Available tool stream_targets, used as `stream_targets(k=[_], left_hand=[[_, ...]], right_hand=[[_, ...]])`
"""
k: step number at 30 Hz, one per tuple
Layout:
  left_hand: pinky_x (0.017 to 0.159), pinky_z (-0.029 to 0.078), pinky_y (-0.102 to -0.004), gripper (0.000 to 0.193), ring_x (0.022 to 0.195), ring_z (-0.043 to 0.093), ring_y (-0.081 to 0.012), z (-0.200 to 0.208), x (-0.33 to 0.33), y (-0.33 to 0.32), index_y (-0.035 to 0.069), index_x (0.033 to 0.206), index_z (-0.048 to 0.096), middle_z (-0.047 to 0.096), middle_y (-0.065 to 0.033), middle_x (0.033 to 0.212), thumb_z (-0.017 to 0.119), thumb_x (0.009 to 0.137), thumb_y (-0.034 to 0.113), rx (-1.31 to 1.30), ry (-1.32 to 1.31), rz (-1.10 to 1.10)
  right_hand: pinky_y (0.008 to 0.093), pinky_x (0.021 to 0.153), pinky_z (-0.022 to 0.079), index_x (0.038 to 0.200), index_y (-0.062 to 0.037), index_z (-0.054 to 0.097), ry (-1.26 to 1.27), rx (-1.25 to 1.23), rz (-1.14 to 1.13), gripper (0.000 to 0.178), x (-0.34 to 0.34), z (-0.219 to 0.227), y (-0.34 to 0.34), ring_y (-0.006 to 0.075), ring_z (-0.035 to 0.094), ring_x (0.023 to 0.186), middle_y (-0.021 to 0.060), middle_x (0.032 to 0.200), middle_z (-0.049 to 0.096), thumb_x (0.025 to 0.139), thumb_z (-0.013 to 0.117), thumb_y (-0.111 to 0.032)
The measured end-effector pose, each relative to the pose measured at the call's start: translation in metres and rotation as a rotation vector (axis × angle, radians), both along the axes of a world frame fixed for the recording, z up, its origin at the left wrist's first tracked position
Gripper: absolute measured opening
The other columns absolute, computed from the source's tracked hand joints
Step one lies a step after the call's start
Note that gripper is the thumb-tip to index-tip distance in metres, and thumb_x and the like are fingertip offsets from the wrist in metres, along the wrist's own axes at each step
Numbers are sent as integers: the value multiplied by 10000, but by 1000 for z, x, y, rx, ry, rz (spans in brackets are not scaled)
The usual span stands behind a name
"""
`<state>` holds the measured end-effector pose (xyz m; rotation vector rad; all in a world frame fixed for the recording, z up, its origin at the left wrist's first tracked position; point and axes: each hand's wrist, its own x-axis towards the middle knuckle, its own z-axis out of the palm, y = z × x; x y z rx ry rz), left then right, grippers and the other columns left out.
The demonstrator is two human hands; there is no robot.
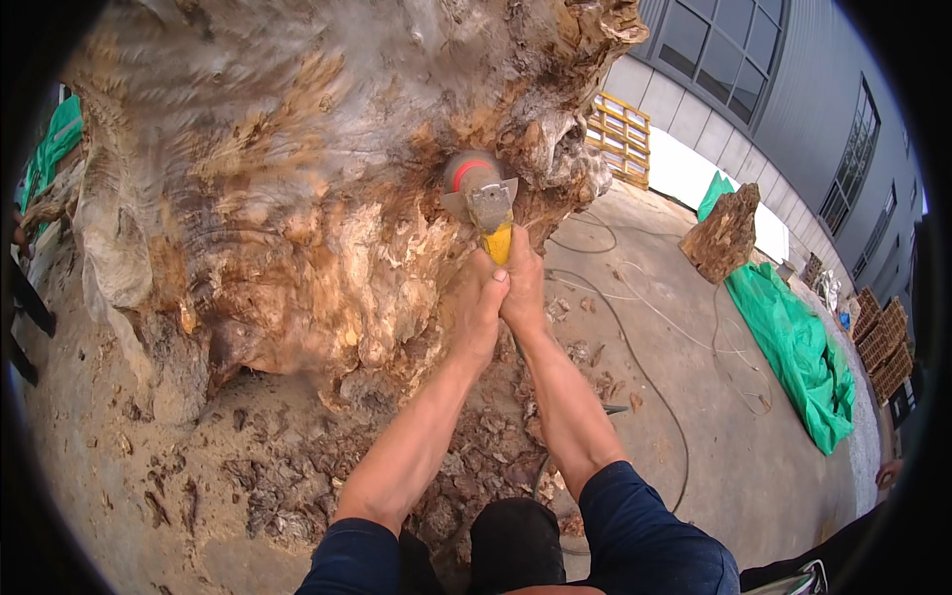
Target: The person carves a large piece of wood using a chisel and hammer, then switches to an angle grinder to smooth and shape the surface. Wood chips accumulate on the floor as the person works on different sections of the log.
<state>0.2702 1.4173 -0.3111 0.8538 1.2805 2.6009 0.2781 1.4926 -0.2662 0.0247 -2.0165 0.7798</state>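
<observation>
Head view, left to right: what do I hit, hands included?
Green sheet at the left edge → left hand → right hand, both gripping a power tool → yellow slatted frame → loose wood chunk → large green tarp → brown stacks.

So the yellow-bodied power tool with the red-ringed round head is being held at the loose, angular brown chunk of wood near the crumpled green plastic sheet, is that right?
No: the head view shows the yellow-bodied power tool held at the huge, rough brown-grey wooden stump. The loose, angular brown chunk near the crumpled green plastic sheet stands apart, off to the right.
</observation>
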Motion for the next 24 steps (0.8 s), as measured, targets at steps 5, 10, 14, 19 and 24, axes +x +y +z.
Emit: stream_targets(k=[5, 10, 14, 19, 24], left_hand=[[1022, 426, -408, 566, 1176, 537, -231, -26, -11, -1, 4, 1289, 545, 580, -120, 1234, 546, 996, 488, -121, 32, -13], [955, 433, -406, 510, 1106, 540, -216, -7, -2, -1, 12, 1213, 555, 574, -107, 1149, 548, 994, 474, -24, 78, 11], [934, 429, -413, 494, 1072, 542, -217, 0, 3, 4, 15, 1186, 557, 569, -100, 1116, 549, 994, 470, 3, 9, -22], [995, 433, -401, 511, 1152, 550, -215, -28, -11, 2, 8, 1266, 558, 582, -113, 1213, 549, 1003, 446, -173, 112, 43], [1090, 420, -379, 700, 1280, 523, -212, -5, 4, -5, -15, 1442, 497, 556, -126, 1369, 608, 980, 499, -26, -24, -106]], right_hand=[[493, 723, 535, 1169, -53, 544, -44, -38, -10, 352, -7, -30, 12, 423, 697, 816, 213, 912, 699, 916, 737, -203], [495, 712, 535, 1152, -51, 543, -22, -54, 20, 346, 7, -4, 0, 432, 697, 820, 218, 912, 698, 919, 741, -211], [504, 712, 533, 1130, -38, 535, -17, -19, -21, 350, -1, -10, 10, 458, 701, 850, 235, 940, 710, 916, 743, -220], [526, 734, 530, 1126, -37, 535, -23, -61, -94, 372, -4, -35, 13, 474, 702, 867, 252, 942, 711, 903, 758, -235], [529, 740, 533, 1131, -28, 541, -58, -72, -47, 389, -1, -18, 10, 473, 701, 865, 260, 923, 705, 900, 762, -250]])
